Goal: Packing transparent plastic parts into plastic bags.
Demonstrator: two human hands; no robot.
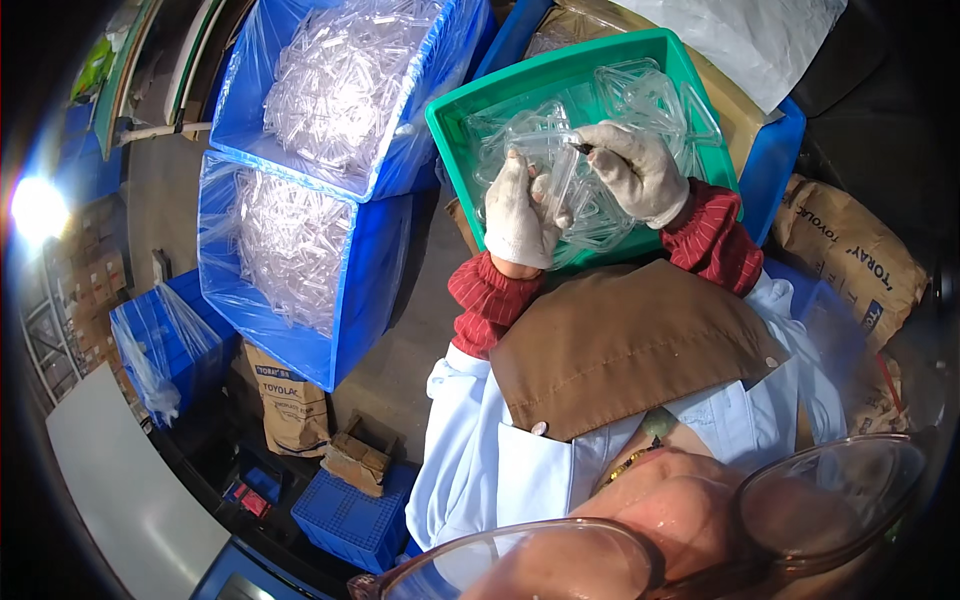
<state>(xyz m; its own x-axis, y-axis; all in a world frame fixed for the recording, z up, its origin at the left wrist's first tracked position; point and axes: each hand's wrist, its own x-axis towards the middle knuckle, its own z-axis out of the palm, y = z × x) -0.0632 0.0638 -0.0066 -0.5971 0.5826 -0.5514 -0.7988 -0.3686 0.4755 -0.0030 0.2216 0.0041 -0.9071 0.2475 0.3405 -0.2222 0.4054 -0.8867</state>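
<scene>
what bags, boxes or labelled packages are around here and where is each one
Brown paper sack: right of the green tray, bulging, dark print.
Brown paper sack: lower left, below the blue crates, upright, blue print.
Small cardboard box: beside that sack, open, plain brown.
No screens or signs in view.

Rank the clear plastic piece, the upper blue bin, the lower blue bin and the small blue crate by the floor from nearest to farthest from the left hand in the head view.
From the left hand:
1. Clear plastic piece, held at the fingers over the green tray.
2. and 3. Upper blue bin and lower blue bin, to the left, too close to call.
4. Small blue crate, far below.
</scene>
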